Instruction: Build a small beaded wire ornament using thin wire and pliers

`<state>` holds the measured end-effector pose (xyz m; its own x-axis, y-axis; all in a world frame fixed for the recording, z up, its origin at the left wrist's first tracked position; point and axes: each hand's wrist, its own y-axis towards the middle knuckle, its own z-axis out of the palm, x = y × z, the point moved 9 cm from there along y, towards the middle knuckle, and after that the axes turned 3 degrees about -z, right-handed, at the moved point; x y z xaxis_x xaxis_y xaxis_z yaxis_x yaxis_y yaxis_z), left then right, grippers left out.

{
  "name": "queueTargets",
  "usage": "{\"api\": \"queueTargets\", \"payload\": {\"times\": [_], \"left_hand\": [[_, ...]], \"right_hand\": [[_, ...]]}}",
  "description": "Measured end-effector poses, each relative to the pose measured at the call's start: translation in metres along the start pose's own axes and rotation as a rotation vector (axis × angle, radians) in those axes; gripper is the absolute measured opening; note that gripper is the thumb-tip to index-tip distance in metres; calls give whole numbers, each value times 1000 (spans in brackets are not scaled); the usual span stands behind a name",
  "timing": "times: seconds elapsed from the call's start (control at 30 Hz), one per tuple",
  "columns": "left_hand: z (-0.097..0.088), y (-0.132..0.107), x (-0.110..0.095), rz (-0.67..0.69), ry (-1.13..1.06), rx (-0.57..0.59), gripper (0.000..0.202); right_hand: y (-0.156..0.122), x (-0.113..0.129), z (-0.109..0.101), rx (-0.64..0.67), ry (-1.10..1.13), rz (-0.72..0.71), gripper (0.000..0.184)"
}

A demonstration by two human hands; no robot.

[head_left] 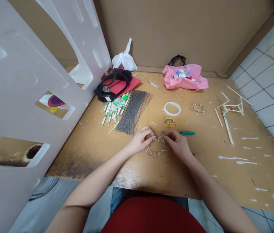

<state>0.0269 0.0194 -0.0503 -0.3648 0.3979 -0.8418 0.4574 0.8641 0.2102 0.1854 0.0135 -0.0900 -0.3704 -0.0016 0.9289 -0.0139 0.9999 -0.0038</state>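
My left hand and my right hand meet over the wooden board, both pinching a thin bent wire piece with small beads that lies between them. Each hand's fingertips are closed on the wire. A pair of pliers with green handles lies just behind my right hand. A bundle of straight grey wires lies behind my left hand.
Coloured rubber bands, a tape roll, a second beaded wire ring, wrapped chopsticks, glued stick frames, a pink bag, a white bag, red paper with a black strap. A white plastic panel stands left.
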Motion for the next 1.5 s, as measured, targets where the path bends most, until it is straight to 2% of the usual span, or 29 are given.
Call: {"api": "queueTargets", "payload": {"times": [0.1,0.2,0.3,0.4,0.5,0.6,0.67,0.73,0.8,0.9,1.03,1.17,1.3,1.4,1.5], "left_hand": [[3,0,8,-126,-64,22,21],[8,-1,16,-231,-84,43,22],[12,-2,23,-265,-56,52,19],[21,-5,25,-256,-94,117,14],[25,-6,24,-234,-62,162,14],[17,-5,25,-238,3,108,13],[10,-3,27,-252,-13,56,13],[3,-2,30,-268,-49,8,15],[0,-1,34,-285,-80,-22,16],[-2,-1,38,-314,-104,-47,16],[-3,-1,44,-377,-193,-61,17],[1,0,49,-433,-396,-47,23],[6,0,55,-472,-596,-34,31],[5,0,55,-474,-630,-51,34],[4,0,50,-453,-638,-50,35]], "right_hand": [[-4,23,-5,-56,-321,-222,14],[-12,44,3,-49,-554,-412,14],[-17,52,16,13,-632,-514,17],[-17,53,24,42,-626,-553,22],[-14,51,25,50,-525,-516,20],[-7,43,14,41,-293,-386,15],[-3,35,0,-8,-172,-282,19],[-1,31,-13,-64,-160,-228,22],[-1,32,-19,-80,-224,-240,22],[-4,37,-15,-41,-312,-292,20],[-8,41,-5,28,-322,-329,22],[-8,41,-4,51,-277,-353,25],[-8,47,-9,22,-218,-381,25],[-7,43,-13,-17,-138,-303,26],[-6,26,-8,17,1,-126,36]]}}
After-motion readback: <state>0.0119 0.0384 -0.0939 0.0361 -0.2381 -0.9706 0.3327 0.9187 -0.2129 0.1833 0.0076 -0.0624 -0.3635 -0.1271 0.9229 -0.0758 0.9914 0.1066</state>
